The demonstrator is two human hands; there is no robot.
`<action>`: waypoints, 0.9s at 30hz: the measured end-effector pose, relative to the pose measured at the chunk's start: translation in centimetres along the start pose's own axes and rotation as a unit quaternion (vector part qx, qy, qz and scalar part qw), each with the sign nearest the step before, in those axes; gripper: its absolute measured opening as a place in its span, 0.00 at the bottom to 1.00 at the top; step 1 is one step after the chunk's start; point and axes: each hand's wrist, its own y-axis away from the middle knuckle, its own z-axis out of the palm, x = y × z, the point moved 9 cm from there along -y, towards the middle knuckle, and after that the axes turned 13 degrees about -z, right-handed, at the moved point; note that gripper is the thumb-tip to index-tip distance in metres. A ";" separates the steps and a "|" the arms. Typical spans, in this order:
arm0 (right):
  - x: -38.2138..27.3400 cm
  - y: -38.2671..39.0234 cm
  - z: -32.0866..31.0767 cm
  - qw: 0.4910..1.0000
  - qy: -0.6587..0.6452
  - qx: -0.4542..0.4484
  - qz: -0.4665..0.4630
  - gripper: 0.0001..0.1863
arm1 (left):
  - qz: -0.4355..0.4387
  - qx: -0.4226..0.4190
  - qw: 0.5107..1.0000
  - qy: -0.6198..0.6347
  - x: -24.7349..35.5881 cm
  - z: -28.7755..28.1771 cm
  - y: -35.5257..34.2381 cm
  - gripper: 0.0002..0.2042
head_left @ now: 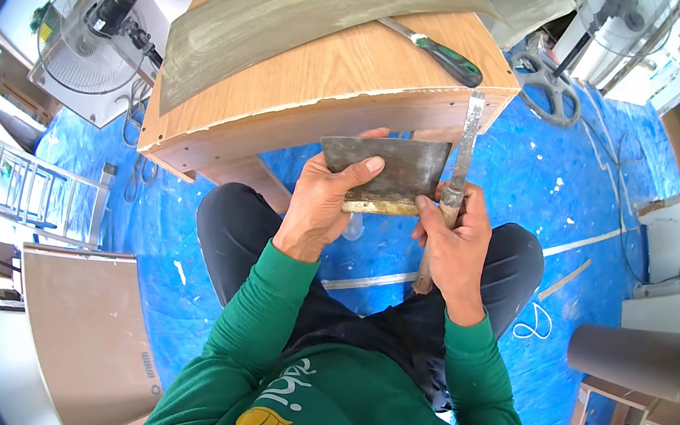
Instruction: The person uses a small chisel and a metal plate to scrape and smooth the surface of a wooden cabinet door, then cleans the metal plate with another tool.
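Both arms reach in above my lap. My left hand [323,197] is closed on a wide rectangular metal scraper [399,164], thumb across its face and fingers behind it. A pale yellowish strip runs along the scraper's near edge. My right hand [459,240] grips the worn wooden handle of a narrow flat-bladed tool like a chisel [466,148], its blade pointing away from me. The right fingertips are close to the scraper's right corner; whether they touch it I cannot tell. On the wooden box ahead lies a tool with a black and green handle [450,61].
The wooden box [322,93] stands just ahead, bearing a long grey-green smeared sheet [297,24]. Fans stand at left [92,30] and far right. Blue sheeting [599,223] covers the floor, with cables and a white cord loop [533,322]. A brown board [84,333] is at left.
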 end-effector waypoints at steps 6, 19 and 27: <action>1.0 0.1 0.2 1.000 0.005 -0.006 0.011 0.17 | 0.000 0.012 1.000 -0.019 -0.2 -1.1 -0.3 0.18; 1.4 0.1 1.4 0.999 0.010 -0.016 0.027 0.19 | 0.014 0.004 1.000 -0.004 0.1 -2.4 -0.1 0.17; 1.3 0.0 2.7 0.998 0.005 -0.026 0.053 0.17 | 0.020 -0.033 0.999 0.008 1.3 -2.0 0.9 0.25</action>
